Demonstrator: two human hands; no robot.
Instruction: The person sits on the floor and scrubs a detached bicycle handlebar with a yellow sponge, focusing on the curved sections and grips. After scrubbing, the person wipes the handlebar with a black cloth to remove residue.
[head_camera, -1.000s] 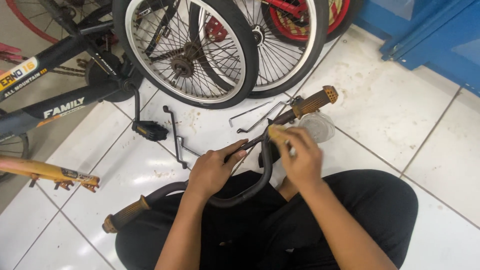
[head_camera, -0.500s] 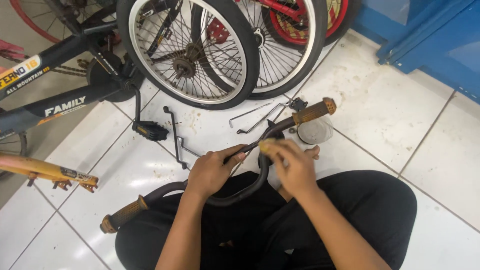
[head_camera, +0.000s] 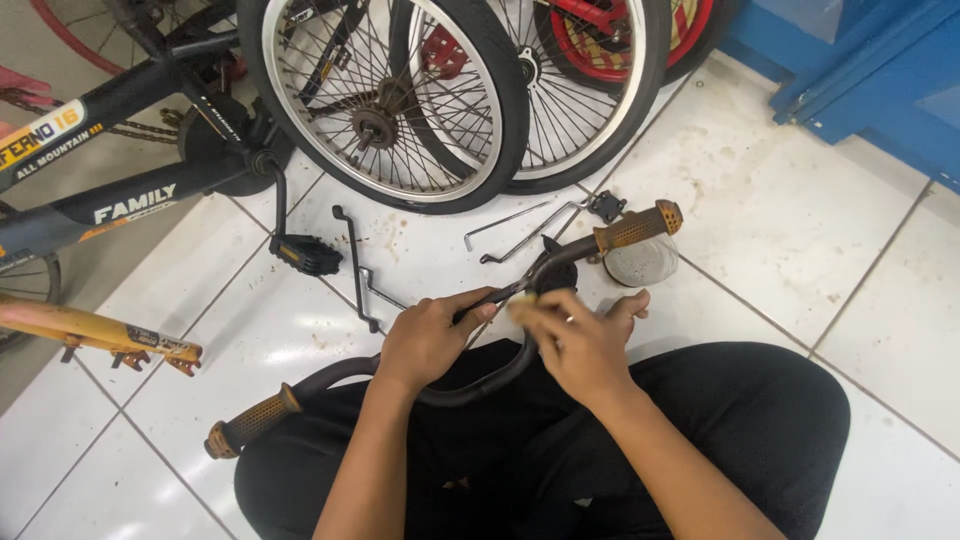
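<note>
I sat on the white tiled floor (head_camera: 800, 230) with the curved black handlebar (head_camera: 470, 385) lying across my lap, one worn orange grip sleeve (head_camera: 250, 422) pointing near-left and the other orange sleeve (head_camera: 638, 226) pointing far-right. My left hand (head_camera: 425, 340) was closed around a slim dark tool (head_camera: 500, 297), its tip aimed at the black clamp (head_camera: 553, 275) on the bar's right branch. My right hand (head_camera: 575, 345) was curled shut over the bar just near that clamp, steadying it; something small and pale seemed pinched in its fingers, though it was too blurred to name.

I judged I was midway through working the clamp's fastener. The next move called for a firm hold on the bar while the tool turned, without slipping.

Beyond my hands lay a bent metal rod (head_camera: 352, 265), thin wire stays (head_camera: 520, 230) and a round grey container (head_camera: 640, 262), with bicycle wheels (head_camera: 385, 100) standing farther off.
</note>
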